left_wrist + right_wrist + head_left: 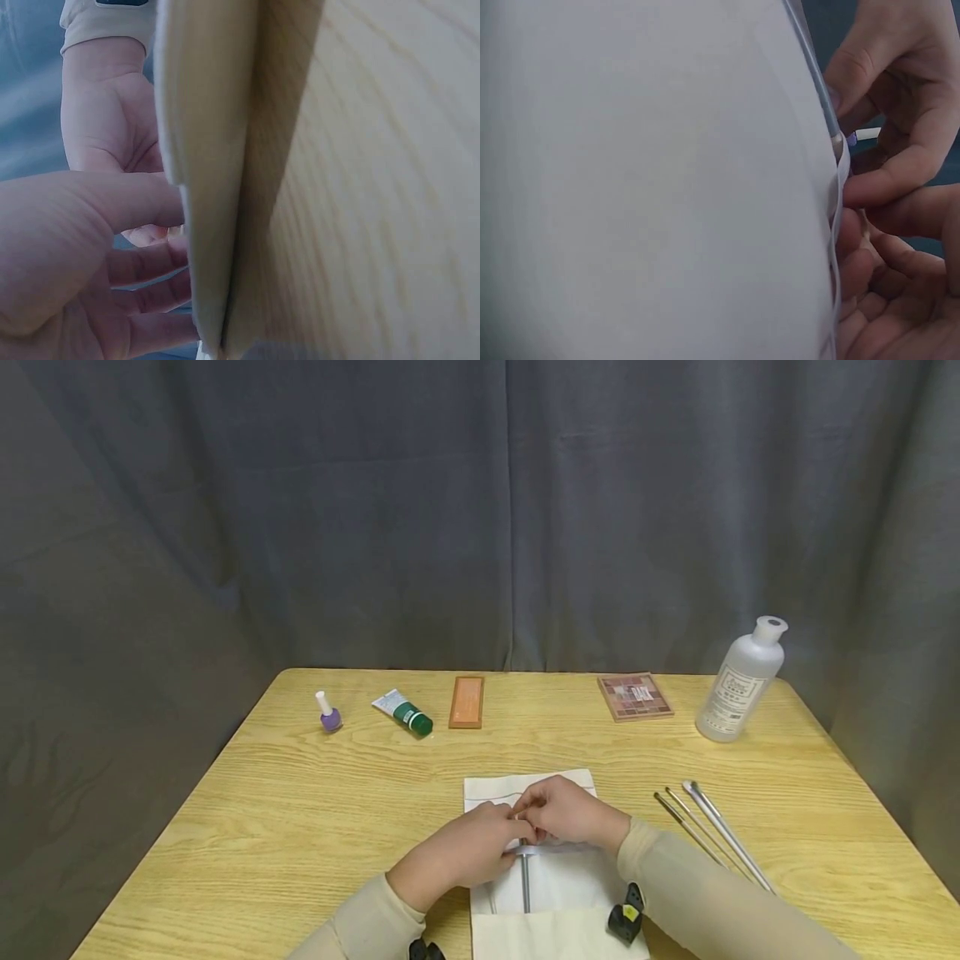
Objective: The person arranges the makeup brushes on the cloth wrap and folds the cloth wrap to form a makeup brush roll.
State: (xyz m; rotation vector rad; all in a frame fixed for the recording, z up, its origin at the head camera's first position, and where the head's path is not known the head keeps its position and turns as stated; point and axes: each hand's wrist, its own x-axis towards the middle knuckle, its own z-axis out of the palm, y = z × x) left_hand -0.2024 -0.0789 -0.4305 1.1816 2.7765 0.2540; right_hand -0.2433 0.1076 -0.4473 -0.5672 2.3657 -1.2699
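Note:
A cream fabric brush roll (558, 935) lies in front of me with a thin pale elastic band (562, 850) across its white inside. A makeup brush (526, 885) with a grey handle runs under the band. My left hand (476, 843) pinches the band beside the brush, thumb below and forefinger above. Just beyond it, my right hand (566, 810) pinches the far end of the brush, its fingertips touching the left ones. The right wrist view shows the brush handle (814, 71) beside the left thumb; the brush's head is hidden by fingers.
Several loose brushes (723, 827) lie right of the roll. Along the back stand or lie purple nail polish (330, 718), a green-and-white tube (405, 712), an orange palette (467, 702), a square eyeshadow palette (636, 697) and a translucent bottle (738, 685). A dark curtain (510, 527) hangs behind.

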